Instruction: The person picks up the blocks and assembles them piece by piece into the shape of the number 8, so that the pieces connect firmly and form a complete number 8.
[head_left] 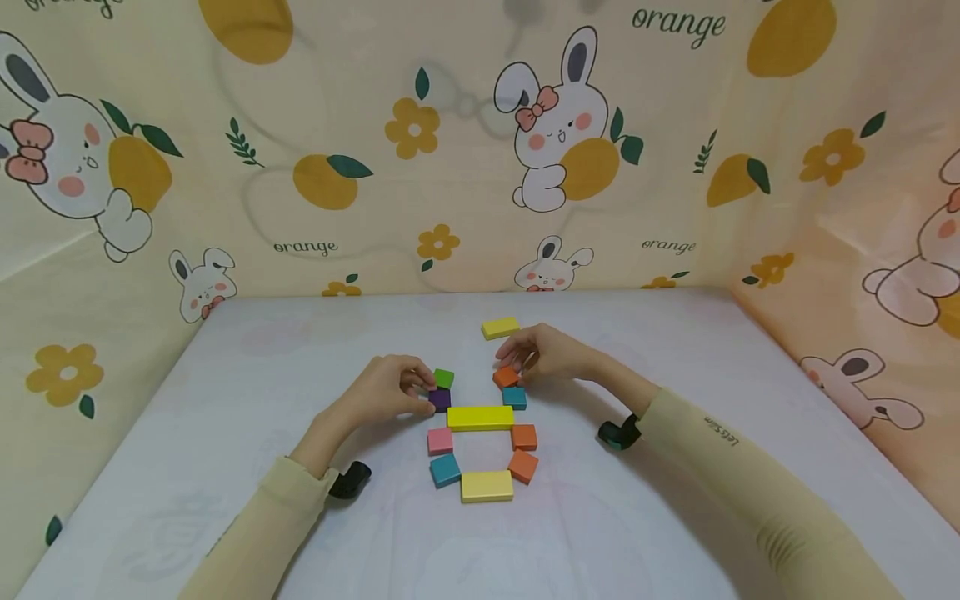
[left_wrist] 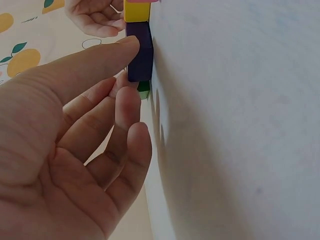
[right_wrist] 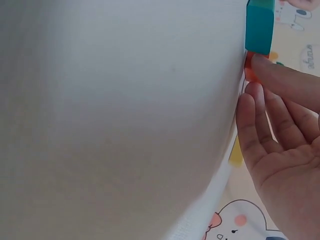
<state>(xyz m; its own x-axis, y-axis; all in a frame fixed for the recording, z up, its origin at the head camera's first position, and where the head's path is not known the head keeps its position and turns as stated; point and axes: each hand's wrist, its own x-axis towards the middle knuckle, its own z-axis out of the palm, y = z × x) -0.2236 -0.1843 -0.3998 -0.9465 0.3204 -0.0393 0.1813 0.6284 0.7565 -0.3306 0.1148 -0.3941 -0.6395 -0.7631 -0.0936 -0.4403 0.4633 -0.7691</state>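
Small coloured blocks form an outline on the white table [head_left: 615, 517]. My left hand [head_left: 382, 387] is at its upper left; the thumb lies against a purple block [left_wrist: 140, 52] and the curled fingertips come close beside a green block [head_left: 444, 378]. On the opposite side my right hand [head_left: 551, 354] pinches an orange block [head_left: 506, 377], its thumb on the near face. Touching that orange block is a teal block [right_wrist: 260, 27]. Between the two sides lies a long yellow block [head_left: 480, 418]. Another yellow block [head_left: 500, 327] lies beyond the right fingertips.
Below the long yellow block are a pink block [head_left: 440, 442], a blue block [head_left: 446, 470], two orange blocks, the upper one [head_left: 524, 437] squarer, and a pale yellow block [head_left: 487, 487]. A printed cloth [head_left: 465, 167] with rabbits and oranges hangs behind the table.
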